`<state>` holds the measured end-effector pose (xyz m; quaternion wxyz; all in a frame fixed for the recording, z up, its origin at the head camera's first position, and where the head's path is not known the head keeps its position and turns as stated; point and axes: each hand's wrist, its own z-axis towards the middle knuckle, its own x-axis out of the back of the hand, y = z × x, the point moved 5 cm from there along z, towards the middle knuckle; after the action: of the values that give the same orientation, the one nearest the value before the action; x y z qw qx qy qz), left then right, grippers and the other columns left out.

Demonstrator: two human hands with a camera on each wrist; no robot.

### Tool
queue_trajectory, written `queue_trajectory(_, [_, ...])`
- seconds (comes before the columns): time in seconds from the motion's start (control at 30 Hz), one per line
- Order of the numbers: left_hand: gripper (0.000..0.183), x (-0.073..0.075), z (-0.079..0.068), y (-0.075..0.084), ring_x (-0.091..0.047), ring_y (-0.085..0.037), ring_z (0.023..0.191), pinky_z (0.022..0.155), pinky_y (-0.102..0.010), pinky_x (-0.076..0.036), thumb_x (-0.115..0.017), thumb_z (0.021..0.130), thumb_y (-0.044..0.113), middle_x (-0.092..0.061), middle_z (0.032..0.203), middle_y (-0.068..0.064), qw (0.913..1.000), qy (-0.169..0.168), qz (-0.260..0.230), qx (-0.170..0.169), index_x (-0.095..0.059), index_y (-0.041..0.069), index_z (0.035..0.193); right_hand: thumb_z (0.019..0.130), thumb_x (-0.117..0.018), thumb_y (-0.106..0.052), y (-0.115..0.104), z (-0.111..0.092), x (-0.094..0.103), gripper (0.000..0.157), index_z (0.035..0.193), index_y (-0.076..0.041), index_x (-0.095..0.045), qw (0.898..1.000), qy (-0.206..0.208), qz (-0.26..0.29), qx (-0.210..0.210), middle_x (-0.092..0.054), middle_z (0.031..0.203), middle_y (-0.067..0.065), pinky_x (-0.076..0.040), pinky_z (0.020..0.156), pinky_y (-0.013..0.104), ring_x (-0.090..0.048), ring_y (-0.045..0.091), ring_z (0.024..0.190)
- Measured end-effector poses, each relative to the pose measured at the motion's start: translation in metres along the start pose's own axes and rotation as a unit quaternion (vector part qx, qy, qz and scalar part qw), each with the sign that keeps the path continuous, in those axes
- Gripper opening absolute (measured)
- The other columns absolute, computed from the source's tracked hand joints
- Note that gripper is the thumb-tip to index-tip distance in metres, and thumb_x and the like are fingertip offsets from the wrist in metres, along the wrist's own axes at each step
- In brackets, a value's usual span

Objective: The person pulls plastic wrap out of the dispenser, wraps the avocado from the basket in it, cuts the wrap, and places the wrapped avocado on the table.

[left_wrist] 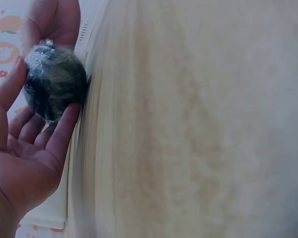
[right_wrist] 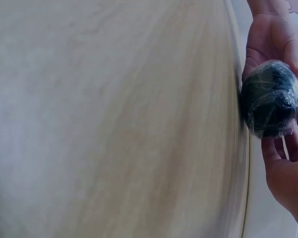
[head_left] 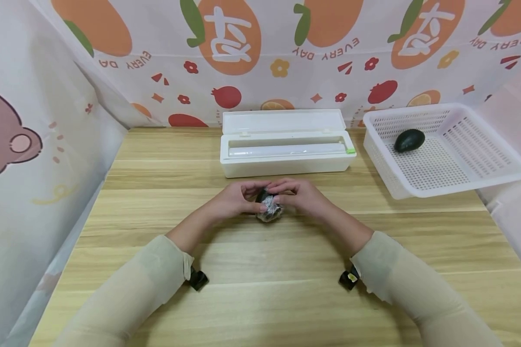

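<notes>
A dark green avocado [head_left: 270,210] wrapped in crinkled clear cling film sits between both hands, low over the wooden table. My left hand [head_left: 235,198] holds it from the left, thumb on the near side and fingers curled round the far side. From the right, my right hand [head_left: 302,194] grips the same avocado, its fingertips meeting the left ones at the top. In the left wrist view the film on the avocado [left_wrist: 54,82] looks bunched and shiny. The right wrist view shows the wrapped avocado [right_wrist: 271,99] held by fingers of both hands.
Just beyond the hands stands a white cling film box [head_left: 286,167], lid up, with a film roll [head_left: 286,150] inside. At the back right, a white plastic basket [head_left: 473,185] holds another dark avocado [head_left: 409,140]. A printed cloth [head_left: 251,96] hangs behind the table [head_left: 269,299].
</notes>
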<state>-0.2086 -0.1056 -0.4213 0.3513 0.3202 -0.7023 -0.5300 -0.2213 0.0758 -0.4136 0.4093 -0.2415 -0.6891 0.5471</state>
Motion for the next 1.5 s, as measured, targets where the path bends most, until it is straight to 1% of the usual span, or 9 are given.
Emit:
queue_trajectory(0.1, [0.069, -0.001, 0.000, 0.001, -0.039, -0.018, 0.142, 0.116, -0.033, -0.030, -0.081, 0.081, 0.011, -0.050, 0.147, -0.007, 1.0000, 0.006, -0.002, 0.001, -0.050, 0.009, 0.143, 0.094, -0.067, -0.011, 0.000, 0.000, -0.001, 0.022, 0.114, -0.006, -0.073, 1.000, 0.005, 0.021, 0.008, -0.064, 0.129, 0.007, -0.037, 0.113, 0.044, -0.053, 0.023, 0.128])
queue_trajectory(0.47, [0.070, -0.005, -0.001, 0.003, -0.039, -0.015, 0.141, 0.116, -0.031, -0.032, -0.083, 0.079, 0.014, -0.054, 0.145, -0.003, 0.9994, 0.016, 0.026, -0.017, -0.052, 0.009, 0.141, 0.088, -0.076, -0.021, -0.010, 0.000, -0.009, 0.016, 0.094, -0.007, -0.074, 0.996, 0.080, -0.037, 0.001, -0.070, 0.111, 0.004, -0.050, 0.100, 0.037, -0.062, 0.020, 0.113])
queue_trajectory(0.57, [0.069, -0.004, -0.001, 0.001, -0.039, -0.016, 0.142, 0.116, -0.032, -0.031, -0.081, 0.080, 0.008, -0.052, 0.147, -0.006, 0.9997, 0.003, -0.005, -0.025, -0.050, 0.007, 0.142, 0.091, -0.072, -0.021, -0.008, -0.002, -0.006, 0.016, 0.102, -0.009, -0.076, 0.997, 0.056, -0.045, 0.018, -0.070, 0.118, 0.002, -0.045, 0.105, 0.040, -0.060, 0.019, 0.118])
queue_trajectory(0.77, [0.069, 0.002, -0.004, -0.001, -0.034, -0.019, 0.145, 0.116, -0.034, -0.030, -0.075, 0.085, 0.002, -0.045, 0.151, -0.009, 0.9972, -0.030, -0.067, -0.017, -0.043, 0.004, 0.147, 0.078, -0.084, -0.022, -0.008, -0.007, -0.006, 0.055, 0.130, -0.019, -0.065, 0.997, -0.036, -0.060, 0.037, -0.057, 0.140, -0.003, -0.040, 0.111, 0.036, -0.048, 0.016, 0.134])
queue_trajectory(0.97, [0.071, 0.004, -0.007, -0.001, -0.036, -0.022, 0.144, 0.112, -0.032, -0.036, -0.075, 0.086, 0.006, -0.042, 0.153, -0.011, 0.9982, -0.022, -0.056, 0.005, -0.039, 0.002, 0.148, 0.080, -0.083, -0.025, -0.007, -0.005, -0.003, 0.047, 0.125, -0.021, -0.069, 0.992, -0.026, -0.114, 0.048, -0.060, 0.135, -0.005, -0.044, 0.107, 0.037, -0.052, 0.016, 0.129])
queue_trajectory(1.1, [0.066, 0.007, -0.009, -0.003, -0.055, -0.027, 0.127, 0.096, -0.036, -0.053, -0.081, 0.082, 0.013, -0.056, 0.139, -0.013, 0.9990, 0.022, -0.009, 0.039, -0.050, 0.006, 0.140, 0.082, -0.081, -0.021, -0.005, -0.006, 0.000, 0.039, 0.120, -0.018, -0.072, 0.993, -0.018, -0.107, 0.054, -0.062, 0.130, -0.004, -0.047, 0.104, 0.040, -0.055, 0.017, 0.125])
queue_trajectory(1.27, [0.057, 0.009, -0.010, -0.002, -0.065, -0.026, 0.100, 0.070, -0.040, -0.059, -0.084, 0.078, 0.017, -0.063, 0.118, -0.013, 0.9964, 0.048, 0.015, 0.068, -0.056, 0.007, 0.128, 0.075, -0.086, -0.018, -0.001, -0.003, 0.002, 0.064, 0.134, -0.010, -0.061, 0.998, -0.003, -0.054, 0.017, -0.058, 0.127, 0.003, -0.050, 0.101, 0.036, -0.058, 0.021, 0.119])
queue_trajectory(1.33, [0.059, 0.009, -0.011, -0.001, -0.066, -0.025, 0.098, 0.071, -0.040, -0.060, -0.083, 0.079, 0.016, -0.064, 0.118, -0.014, 0.9969, 0.043, 0.019, 0.063, -0.055, 0.005, 0.130, 0.073, -0.088, -0.019, 0.001, -0.003, 0.003, 0.076, 0.140, -0.008, -0.054, 0.999, -0.001, -0.041, -0.007, -0.054, 0.130, 0.006, -0.052, 0.098, 0.035, -0.058, 0.023, 0.118])
queue_trajectory(1.5, [0.069, 0.009, -0.012, 0.001, -0.063, -0.024, 0.107, 0.080, -0.034, -0.059, -0.082, 0.080, 0.014, -0.061, 0.122, -0.013, 0.9979, 0.028, 0.034, 0.047, -0.050, 0.005, 0.141, 0.074, -0.087, -0.033, 0.001, -0.004, 0.003, 0.076, 0.140, -0.013, -0.055, 0.992, -0.014, -0.126, -0.017, -0.057, 0.140, 0.002, -0.045, 0.106, 0.040, -0.053, 0.022, 0.128])
